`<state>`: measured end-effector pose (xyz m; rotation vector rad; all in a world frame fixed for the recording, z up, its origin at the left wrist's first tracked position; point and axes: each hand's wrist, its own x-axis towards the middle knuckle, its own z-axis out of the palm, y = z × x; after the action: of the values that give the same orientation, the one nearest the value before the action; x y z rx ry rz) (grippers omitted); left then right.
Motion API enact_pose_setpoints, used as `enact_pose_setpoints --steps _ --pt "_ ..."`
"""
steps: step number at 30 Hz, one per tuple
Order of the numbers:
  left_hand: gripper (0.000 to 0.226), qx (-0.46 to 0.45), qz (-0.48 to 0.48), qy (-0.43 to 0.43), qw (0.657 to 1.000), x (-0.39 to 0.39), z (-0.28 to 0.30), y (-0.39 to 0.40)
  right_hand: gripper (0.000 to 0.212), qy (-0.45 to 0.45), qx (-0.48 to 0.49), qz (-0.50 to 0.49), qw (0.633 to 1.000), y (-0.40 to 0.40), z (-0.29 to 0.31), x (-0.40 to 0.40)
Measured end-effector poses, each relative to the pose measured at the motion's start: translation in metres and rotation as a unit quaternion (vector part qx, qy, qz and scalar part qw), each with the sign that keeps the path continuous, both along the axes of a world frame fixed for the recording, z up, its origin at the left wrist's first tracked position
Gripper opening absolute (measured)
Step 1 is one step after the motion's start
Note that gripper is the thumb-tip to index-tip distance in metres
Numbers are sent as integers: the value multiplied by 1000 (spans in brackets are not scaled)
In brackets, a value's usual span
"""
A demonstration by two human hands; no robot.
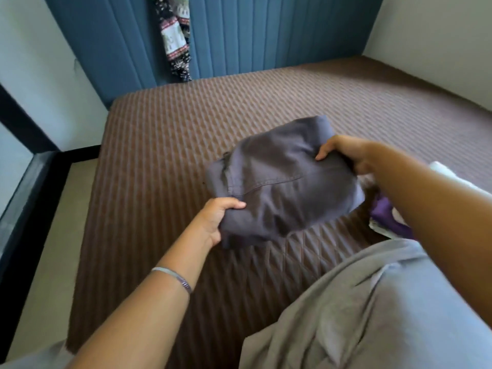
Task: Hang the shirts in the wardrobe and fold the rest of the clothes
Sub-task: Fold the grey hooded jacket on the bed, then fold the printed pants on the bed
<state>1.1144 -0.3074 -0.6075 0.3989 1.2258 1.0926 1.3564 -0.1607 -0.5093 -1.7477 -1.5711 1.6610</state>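
A folded grey-purple garment (282,182) with a stitched pocket seam is held just above the brown quilted bed (165,161). My left hand (215,218) grips its near-left corner, thumb on top. At its far-right edge my right hand (346,153) pinches the cloth with the fingers wrapped under. Behind my right forearm, a purple garment (386,213) and something white (444,171) lie on the bed, mostly hidden.
A blue padded headboard (239,35) stands at the far end with patterned black-and-white trousers (177,41) draped over it. White walls close in on both sides. A strip of pale floor (53,235) runs along the bed's left. My grey shirt (372,315) fills the lower right.
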Motion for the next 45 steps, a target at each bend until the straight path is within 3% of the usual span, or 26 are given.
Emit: enact_pose_setpoints --steps 3,5,7,9,12,14,20,25,30,33,36,39,41,45 --pt "27 23 5 -39 999 62 -2 54 34 -91 48 -37 994 55 22 44" --pt "34 21 18 -55 998 94 -9 87 52 -146 99 -56 983 88 31 64" --pt "38 5 32 -68 997 120 -25 110 53 -223 163 -54 959 113 22 77" --pt "43 -28 45 -68 996 139 -49 124 43 -303 208 -9 930 127 -15 88" --pt "39 -37 54 -62 996 143 -77 128 54 -401 177 18 899 124 -84 88" --pt "33 -44 45 -70 996 140 -84 135 52 -456 169 6 874 135 -97 81" --pt "37 -49 51 -69 995 138 -82 134 57 -518 168 18 838 139 -91 69" --pt "48 -52 37 -30 997 126 -65 130 57 -533 308 23 788 127 -93 53" --pt "35 -17 102 34 994 31 -52 147 58 -529 333 57 778 133 -86 5" --pt "40 -18 168 213 962 -65 -50 164 55 -487 347 112 793 143 -89 -57" --pt "39 -53 122 480 867 -154 -50 178 61 -438 353 168 810 160 -97 -133" --pt "40 -82 48 630 771 -226 -50 197 62 -387 344 209 829 189 -104 -215" --pt "44 -96 4 676 731 -261 -52 217 61 -361 354 226 833 210 -101 -263" --pt "85 -132 -104 638 752 -316 -50 276 62 -307 399 228 834 275 -78 -356"
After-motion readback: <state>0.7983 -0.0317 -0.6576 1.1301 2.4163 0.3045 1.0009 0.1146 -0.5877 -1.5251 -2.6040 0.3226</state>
